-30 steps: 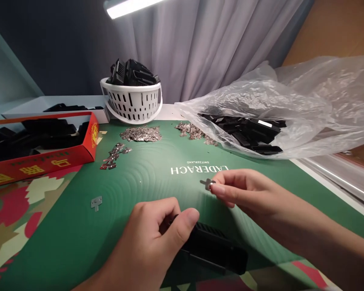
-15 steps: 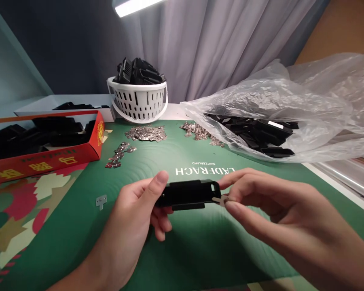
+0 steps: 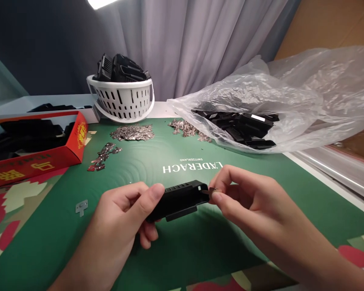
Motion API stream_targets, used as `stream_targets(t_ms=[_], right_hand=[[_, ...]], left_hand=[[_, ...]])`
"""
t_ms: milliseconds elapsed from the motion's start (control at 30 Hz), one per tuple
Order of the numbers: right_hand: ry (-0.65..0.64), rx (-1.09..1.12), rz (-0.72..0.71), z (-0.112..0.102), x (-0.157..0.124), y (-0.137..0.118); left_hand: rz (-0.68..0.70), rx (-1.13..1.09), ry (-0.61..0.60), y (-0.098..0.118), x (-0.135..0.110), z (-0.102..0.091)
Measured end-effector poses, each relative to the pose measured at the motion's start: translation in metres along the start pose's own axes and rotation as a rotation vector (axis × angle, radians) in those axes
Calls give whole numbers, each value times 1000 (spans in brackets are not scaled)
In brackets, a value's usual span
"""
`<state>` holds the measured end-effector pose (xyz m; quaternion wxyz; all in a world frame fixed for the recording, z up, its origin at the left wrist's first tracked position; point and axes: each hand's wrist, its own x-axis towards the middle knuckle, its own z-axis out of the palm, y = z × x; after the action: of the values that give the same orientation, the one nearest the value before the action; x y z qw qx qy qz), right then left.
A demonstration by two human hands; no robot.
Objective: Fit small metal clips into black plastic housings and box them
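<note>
Over the green mat (image 3: pixel 230 250), my left hand (image 3: pixel 130 210) is closed around one end of a black plastic housing (image 3: pixel 178 200), thumb on top. The housing is tilted, with its hollow side and right end facing me. My right hand (image 3: pixel 242 198) pinches a small metal contact plate (image 3: pixel 211 192) between thumb and fingers. The plate's narrow tongue reaches into the housing's right end, near a small square hole; whether it is seated there I cannot tell. A single loose metal plate (image 3: pixel 81 207) lies on the mat to the left of my left hand.
Metal plates lie in a large pile (image 3: pixel 132 132), a smaller cluster (image 3: pixel 104 155) and a spread pile (image 3: pixel 188 129). Black parts fill a white basket (image 3: pixel 121 101), a red box (image 3: pixel 75 141) and a clear plastic bag (image 3: pixel 285 93). A pale box (image 3: pixel 94 115) stands behind the red one.
The housing has turned, so its slotted side shows and its right end points more toward me. My right hand has brought the plate to the opening. The whole view has shifted rightward.
</note>
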<state>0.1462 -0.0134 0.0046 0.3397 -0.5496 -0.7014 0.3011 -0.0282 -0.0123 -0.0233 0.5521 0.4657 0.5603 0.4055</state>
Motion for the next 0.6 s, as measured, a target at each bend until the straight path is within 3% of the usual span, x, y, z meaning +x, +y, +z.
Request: stream_targets(t_ms=[167,367,600], right_hand=[[50,-121,-28,2,2,-1],[62,-185,-5,2,1,-2],[36,-226,-12,3,2,2]], left_hand=[[17,141,0,0,-3,2],[50,384,195,8,-14,12],[77,433,194,9,-15,14]])
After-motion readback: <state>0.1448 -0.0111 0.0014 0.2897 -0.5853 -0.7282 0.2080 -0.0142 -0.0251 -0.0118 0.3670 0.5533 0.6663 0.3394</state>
